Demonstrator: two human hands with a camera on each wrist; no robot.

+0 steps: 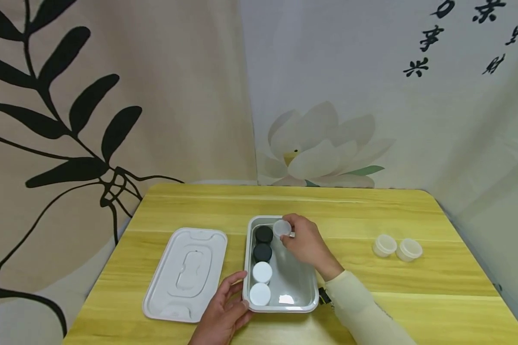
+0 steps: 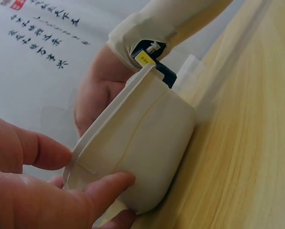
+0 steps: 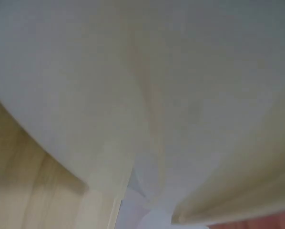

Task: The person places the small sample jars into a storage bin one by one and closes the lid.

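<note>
While my R hand (image 1: pixel 305 243) pinches a clear cup (image 1: pixel 281 228), my L hand (image 1: pixel 227 310) grips the bin (image 1: pixel 295 282) by a corner, thumb on the wall. Cup's at the R fingertips, within the bin's rim; can't tell if its base touches down. Black tubs (image 1: pixel 263 234) stand just L of the R hand, white tubs (image 1: pixel 262 272) btwn both hands. Prob. risks: squeezing too hard could make the cup flex & pop out; drifting L could knock a black tub; a slack L grip could let the bin skid. Two more cups (image 1: pixel 385 246) stand well R of the R hand, lid (image 1: pixel 184 278) L of the L.
</note>
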